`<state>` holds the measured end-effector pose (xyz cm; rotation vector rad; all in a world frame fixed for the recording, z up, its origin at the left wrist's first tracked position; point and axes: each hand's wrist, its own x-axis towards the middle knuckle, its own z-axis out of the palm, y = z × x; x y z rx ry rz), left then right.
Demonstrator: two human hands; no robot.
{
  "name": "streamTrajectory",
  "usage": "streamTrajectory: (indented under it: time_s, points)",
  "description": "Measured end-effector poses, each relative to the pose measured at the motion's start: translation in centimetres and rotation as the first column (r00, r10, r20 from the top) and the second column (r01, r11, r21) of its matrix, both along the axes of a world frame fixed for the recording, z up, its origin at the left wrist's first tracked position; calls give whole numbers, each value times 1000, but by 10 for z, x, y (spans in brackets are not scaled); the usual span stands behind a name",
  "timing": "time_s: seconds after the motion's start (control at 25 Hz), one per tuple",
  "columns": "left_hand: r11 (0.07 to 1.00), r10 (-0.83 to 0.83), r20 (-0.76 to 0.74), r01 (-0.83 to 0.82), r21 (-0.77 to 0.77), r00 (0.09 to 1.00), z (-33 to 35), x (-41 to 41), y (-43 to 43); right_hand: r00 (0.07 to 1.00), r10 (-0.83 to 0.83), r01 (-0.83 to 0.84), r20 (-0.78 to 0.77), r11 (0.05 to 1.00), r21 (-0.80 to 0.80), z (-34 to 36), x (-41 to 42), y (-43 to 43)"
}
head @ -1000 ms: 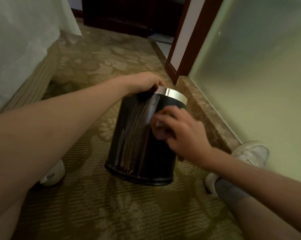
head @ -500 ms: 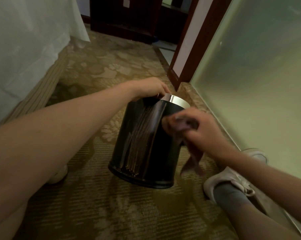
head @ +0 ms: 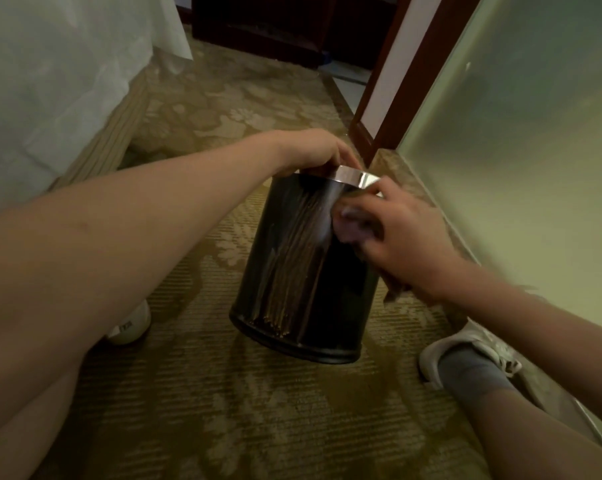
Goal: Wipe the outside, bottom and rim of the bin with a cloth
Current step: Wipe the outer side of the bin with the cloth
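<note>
Both hands are on the bin (head: 292, 271), set apart from each other. The left hand (head: 313, 152) is curled over the far side of the rim (head: 353, 175), fingers hooked on the shiny band to steady it. The right hand (head: 403, 244) has its fingers bent round a bunched cloth (head: 353, 225) and presses it to the bin's dark wall just under the rim, on the right flank. A tail of cloth hangs below the palm.

By my reading the outside wall is the step in hand, at its upper part. Pale upright streaks show on the bin's near face; whether they are smears or reflections I cannot tell. The next move calls for drawing the cloth down or round the wall while the left hand holds or turns the bin. The rim will need that hand to shift, and the bottom will need the bin tipped.

The bin stands on the carpet (head: 223, 393). A white shoe (head: 130, 327) lies left of the bin, and another shoe (head: 465, 344) right of it and nearer. A pale panel (head: 517, 133) rises right of the bin, with a bedcover (head: 50, 81) to its far left.
</note>
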<state>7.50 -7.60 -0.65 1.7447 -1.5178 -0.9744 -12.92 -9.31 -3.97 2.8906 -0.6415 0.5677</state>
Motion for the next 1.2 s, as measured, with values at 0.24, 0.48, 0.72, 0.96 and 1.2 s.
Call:
streamTrajectory:
  time_s: [0.24, 0.48, 0.72, 0.96, 1.2]
  points:
    - [998, 31, 116, -24, -60, 993, -10, 2, -2, 874, 357, -303, -331, 931, 203, -86, -54, 76]
    - [999, -21, 136, 27, -40, 990, -5, -18, -5, 982, 179, -130, -53, 858, 497, -44, -42, 41]
    - [996, 62, -96, -68, -54, 993, -4, -24, -4, 963, -179, 150, 204, 978, 147, 27, -3, -17]
    - [996, 72, -100, -77, -49, 992, -6, -20, 1, 1000, -25, 24, -11, 999, -48, -18, -3, 19]
    - [985, 89, 64, -79, -156, 994, -17, -26, -9, 914, 270, -194, -304, 947, 257, -91, -51, 91]
